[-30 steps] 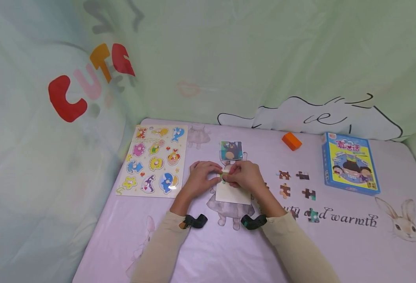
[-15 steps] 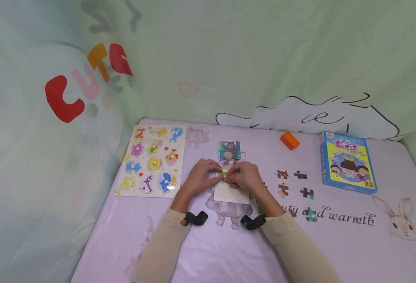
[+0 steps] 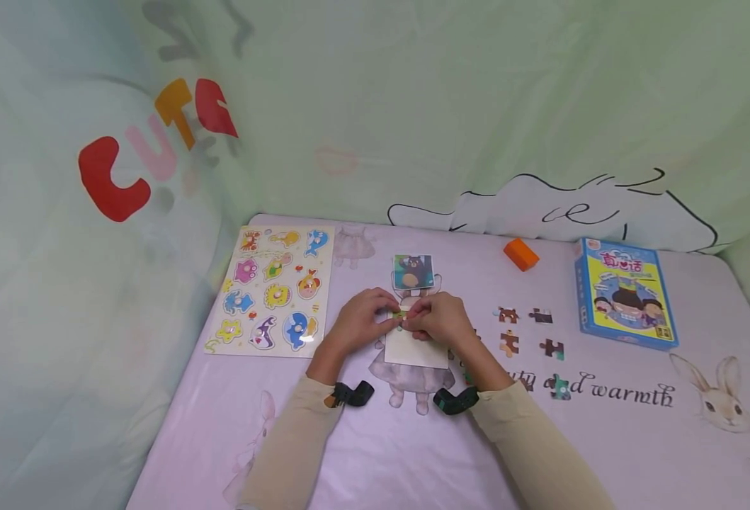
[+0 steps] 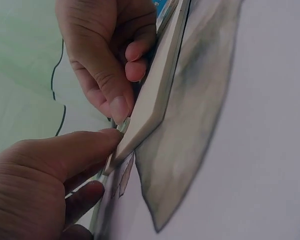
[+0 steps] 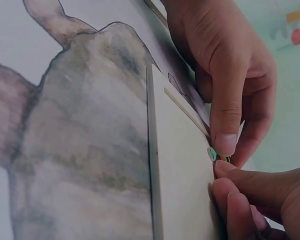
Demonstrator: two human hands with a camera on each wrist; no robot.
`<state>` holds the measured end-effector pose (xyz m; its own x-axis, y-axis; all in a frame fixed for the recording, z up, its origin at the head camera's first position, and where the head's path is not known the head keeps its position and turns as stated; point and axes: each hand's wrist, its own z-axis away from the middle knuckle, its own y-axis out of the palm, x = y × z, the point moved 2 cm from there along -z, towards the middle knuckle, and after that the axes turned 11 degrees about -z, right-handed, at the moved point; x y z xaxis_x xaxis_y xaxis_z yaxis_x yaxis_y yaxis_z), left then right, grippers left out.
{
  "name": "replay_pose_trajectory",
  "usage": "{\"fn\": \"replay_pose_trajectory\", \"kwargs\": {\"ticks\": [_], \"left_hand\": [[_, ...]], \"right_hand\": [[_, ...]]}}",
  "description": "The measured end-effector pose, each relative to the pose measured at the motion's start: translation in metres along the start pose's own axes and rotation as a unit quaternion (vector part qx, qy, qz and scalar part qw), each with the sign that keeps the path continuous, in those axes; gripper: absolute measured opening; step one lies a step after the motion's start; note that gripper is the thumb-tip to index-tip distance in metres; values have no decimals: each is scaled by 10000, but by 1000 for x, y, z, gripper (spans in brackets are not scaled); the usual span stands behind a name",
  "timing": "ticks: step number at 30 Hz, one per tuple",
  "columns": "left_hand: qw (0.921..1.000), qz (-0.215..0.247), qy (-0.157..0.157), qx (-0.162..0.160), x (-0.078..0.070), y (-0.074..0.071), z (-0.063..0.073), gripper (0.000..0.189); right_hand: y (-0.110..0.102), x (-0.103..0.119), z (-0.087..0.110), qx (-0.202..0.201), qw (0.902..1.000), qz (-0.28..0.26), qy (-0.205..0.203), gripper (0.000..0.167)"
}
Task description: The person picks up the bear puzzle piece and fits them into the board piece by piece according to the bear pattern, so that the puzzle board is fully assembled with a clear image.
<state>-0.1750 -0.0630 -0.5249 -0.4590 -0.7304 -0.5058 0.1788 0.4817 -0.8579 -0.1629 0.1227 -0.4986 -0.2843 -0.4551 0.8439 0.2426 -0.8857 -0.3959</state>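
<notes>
Pale green cloth (image 3: 362, 106) hangs behind the bench (image 3: 400, 453), and over that bench someone's two hands crowd together on one small puzzle piece (image 5: 212, 153). It sits at the far left corner of a pale board (image 3: 416, 351), just on the near side of a bear picture card (image 3: 413, 272).

From where I'm standing, the likeliest trouble is an uneven push: thumbs bear on the piece from both sides, and if one presses harder it could tip up or ride onto the raised rim (image 5: 185, 111). The board might skid too, since no palm seems to hold it down. I'd also watch the right sleeve (image 3: 527, 425); loose pieces (image 3: 508, 315) lie near that arm, some partly hidden by it, and a sideways swing could scatter them.

As for the grip, the left hand (image 3: 363, 316) has its thumb and forefinger nearly closed, pinching the piece from the left; the right hand (image 3: 443, 319) has its fingers drawn just as close, pinching it from the right. Fingertips cover most of the piece, with only a green sliver poking out. I can't tell whether it lies flush.
</notes>
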Motion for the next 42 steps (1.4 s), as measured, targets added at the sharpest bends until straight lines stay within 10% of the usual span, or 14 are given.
{"fn": "replay_pose_trajectory", "kwargs": {"ticks": [23, 42], "left_hand": [[9992, 364, -150, -93, 4, 2, 2, 24], [9992, 304, -243, -57, 5, 4, 1, 24]], "right_hand": [[-6, -1, 4, 148, 9992, 195, -327, 16], [-108, -20, 30, -566, 9898, 1258, -362, 38]]}}
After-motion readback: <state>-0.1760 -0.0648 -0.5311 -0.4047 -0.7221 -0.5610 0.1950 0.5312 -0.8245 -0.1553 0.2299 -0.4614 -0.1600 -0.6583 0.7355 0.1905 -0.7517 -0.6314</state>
